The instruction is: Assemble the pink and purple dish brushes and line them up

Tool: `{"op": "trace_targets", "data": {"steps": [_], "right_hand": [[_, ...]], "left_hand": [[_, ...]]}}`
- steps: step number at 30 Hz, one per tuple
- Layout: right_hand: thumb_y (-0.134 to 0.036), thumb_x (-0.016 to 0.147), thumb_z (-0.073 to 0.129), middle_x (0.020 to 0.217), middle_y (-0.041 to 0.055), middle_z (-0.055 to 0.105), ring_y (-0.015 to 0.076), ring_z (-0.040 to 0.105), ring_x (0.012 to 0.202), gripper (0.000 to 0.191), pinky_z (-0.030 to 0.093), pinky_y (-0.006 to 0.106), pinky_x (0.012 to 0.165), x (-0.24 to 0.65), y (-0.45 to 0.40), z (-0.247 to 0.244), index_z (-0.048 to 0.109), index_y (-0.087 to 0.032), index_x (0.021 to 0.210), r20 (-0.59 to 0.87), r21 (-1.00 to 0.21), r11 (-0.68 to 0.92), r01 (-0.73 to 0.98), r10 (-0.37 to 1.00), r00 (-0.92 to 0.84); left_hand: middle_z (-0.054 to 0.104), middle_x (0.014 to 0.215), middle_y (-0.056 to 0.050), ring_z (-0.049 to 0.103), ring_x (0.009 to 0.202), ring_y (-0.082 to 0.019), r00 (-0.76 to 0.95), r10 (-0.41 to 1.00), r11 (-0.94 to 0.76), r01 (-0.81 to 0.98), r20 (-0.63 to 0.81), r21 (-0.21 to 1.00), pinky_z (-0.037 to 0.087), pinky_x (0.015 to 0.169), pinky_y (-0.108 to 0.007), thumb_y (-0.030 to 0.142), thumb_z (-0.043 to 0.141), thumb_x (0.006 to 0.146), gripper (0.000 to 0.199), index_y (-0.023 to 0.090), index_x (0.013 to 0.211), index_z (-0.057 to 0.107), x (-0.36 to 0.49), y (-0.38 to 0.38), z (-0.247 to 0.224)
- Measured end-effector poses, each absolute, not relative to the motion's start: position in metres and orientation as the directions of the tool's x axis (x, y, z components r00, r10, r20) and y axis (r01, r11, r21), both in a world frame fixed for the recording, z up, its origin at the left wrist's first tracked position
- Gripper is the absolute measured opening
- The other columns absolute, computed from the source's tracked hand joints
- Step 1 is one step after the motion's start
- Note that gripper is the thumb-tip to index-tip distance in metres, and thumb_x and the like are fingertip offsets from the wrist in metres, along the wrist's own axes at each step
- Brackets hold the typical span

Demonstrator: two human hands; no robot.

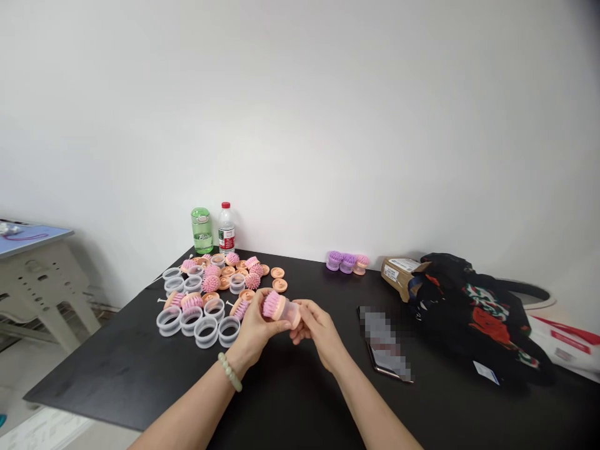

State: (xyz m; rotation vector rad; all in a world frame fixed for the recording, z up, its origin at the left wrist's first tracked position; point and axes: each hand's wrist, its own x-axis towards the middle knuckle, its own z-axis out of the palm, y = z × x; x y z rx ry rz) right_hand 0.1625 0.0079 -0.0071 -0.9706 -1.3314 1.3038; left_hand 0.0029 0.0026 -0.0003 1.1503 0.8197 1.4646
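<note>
A pink-bristled brush (281, 309) with a clear middle and a peach end is held between both hands above the black table. My left hand (257, 326) wraps round its bristled end, thumb along the near side. My right hand (319, 326) has its fingers closed on the peach end at the right. Left of my hands lie clear rings (206, 332), pink bristle heads (210, 283) and peach discs (277, 273), several of each. Some bristle heads have a thin white stem.
A green bottle (202, 231) and a red-capped bottle (227, 230) stand at the back left. Finished-looking purple brushes (347, 263) sit by the wall. To the right are a phone (385, 344), a cardboard box (398, 275) and a black bag (473, 312).
</note>
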Motion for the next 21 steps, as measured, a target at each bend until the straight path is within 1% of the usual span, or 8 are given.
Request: {"op": "trace_targets", "data": {"steps": [2, 5, 8, 12, 15, 18, 19, 21], "right_hand": [[-0.072, 0.083, 0.053, 0.065, 0.0011, 0.064, 0.0169, 0.062, 0.055, 0.058, 0.05, 0.029, 0.05, 0.163, 0.008, -0.008, 0.06, -0.018, 0.104, 0.072, -0.99, 0.054, -0.129, 0.988, -0.133], [-0.064, 0.08, 0.064, 0.082, 0.0028, 0.069, 0.017, 0.065, 0.067, 0.053, 0.054, 0.031, 0.062, 0.164, 0.008, -0.007, 0.059, -0.021, 0.109, 0.194, -0.975, 0.182, -0.124, 0.977, -0.09], [-0.052, 0.077, 0.074, 0.086, 0.0022, 0.069, 0.0159, 0.064, 0.069, 0.042, 0.054, 0.031, 0.068, 0.165, 0.007, -0.006, 0.064, -0.02, 0.102, 0.205, -0.977, 0.19, -0.096, 0.961, -0.187], [-0.05, 0.083, 0.067, 0.08, 0.0025, 0.067, 0.0167, 0.064, 0.068, 0.034, 0.054, 0.034, 0.069, 0.167, 0.007, -0.005, 0.067, -0.019, 0.097, 0.122, -0.991, 0.103, -0.081, 0.952, -0.282], [-0.04, 0.079, 0.073, 0.095, 0.0064, 0.069, 0.0217, 0.065, 0.087, 0.031, 0.055, 0.037, 0.076, 0.171, 0.007, -0.002, 0.069, -0.02, 0.102, 0.149, -0.988, 0.15, -0.019, 0.944, -0.295], [-0.022, 0.07, 0.077, 0.13, 0.0058, 0.06, 0.024, 0.059, 0.113, 0.051, 0.053, 0.035, 0.085, 0.171, 0.007, 0.0, 0.065, -0.028, 0.119, 0.276, -0.934, 0.331, 0.13, 0.906, -0.322], [-0.018, 0.068, 0.075, 0.133, 0.0044, 0.059, 0.0235, 0.058, 0.115, 0.058, 0.052, 0.034, 0.087, 0.17, 0.007, -0.001, 0.062, -0.03, 0.123, 0.297, -0.906, 0.374, 0.197, 0.895, -0.331], [-0.015, 0.067, 0.072, 0.123, 0.0029, 0.066, 0.0223, 0.063, 0.107, 0.059, 0.052, 0.033, 0.086, 0.168, 0.009, -0.006, 0.062, -0.029, 0.124, 0.29, -0.866, 0.386, 0.317, 0.905, -0.31]], "left_hand": [[0.064, 0.097, -0.001, 0.061, 0.093, -0.023, 0.026, 0.968, -0.234, -0.252, 0.248, 0.939, 0.048, 0.079, -0.033, 0.017, 0.089, 0.052, 0.062, 0.022, 0.105, 0.057, 0.003, 0.001, 0.002], [0.061, 0.1, 0.0, 0.059, 0.096, -0.022, -0.039, 0.959, -0.282, -0.096, 0.28, 0.955, 0.047, 0.084, -0.033, 0.017, 0.087, 0.053, 0.06, 0.021, 0.105, 0.056, 0.003, 0.0, 0.003], [0.06, 0.099, 0.0, 0.059, 0.094, -0.021, -0.041, 0.951, -0.307, -0.015, 0.306, 0.952, 0.047, 0.082, -0.032, 0.021, 0.088, 0.054, 0.059, 0.02, 0.103, 0.055, 0.001, 0.002, 0.002], [0.062, 0.095, 0.001, 0.061, 0.089, -0.02, 0.065, 0.93, -0.365, 0.054, 0.361, 0.93, 0.049, 0.081, -0.033, 0.022, 0.086, 0.057, 0.057, 0.021, 0.103, 0.052, -0.002, 0.004, 0.001], [0.063, 0.102, -0.001, 0.062, 0.097, -0.023, 0.08, 0.909, -0.415, 0.273, 0.41, 0.868, 0.049, 0.087, -0.037, 0.017, 0.082, 0.061, 0.056, 0.022, 0.106, 0.05, -0.004, 0.003, -0.002], [0.065, 0.104, -0.005, 0.064, 0.099, -0.026, 0.127, 0.882, -0.452, 0.496, 0.454, 0.741, 0.051, 0.086, -0.041, 0.012, 0.075, 0.066, 0.051, 0.022, 0.109, 0.049, -0.005, 0.005, -0.008], [0.066, 0.103, -0.006, 0.065, 0.097, -0.027, 0.149, 0.876, -0.464, 0.52, 0.459, 0.717, 0.052, 0.084, -0.043, 0.011, 0.073, 0.066, 0.051, 0.021, 0.11, 0.05, -0.004, 0.006, -0.011], [0.068, 0.106, -0.008, 0.067, 0.098, -0.028, 0.194, 0.863, -0.492, 0.534, 0.467, 0.687, 0.054, 0.084, -0.045, 0.008, 0.072, 0.064, 0.057, 0.021, 0.115, 0.05, -0.003, 0.006, -0.017]]}}
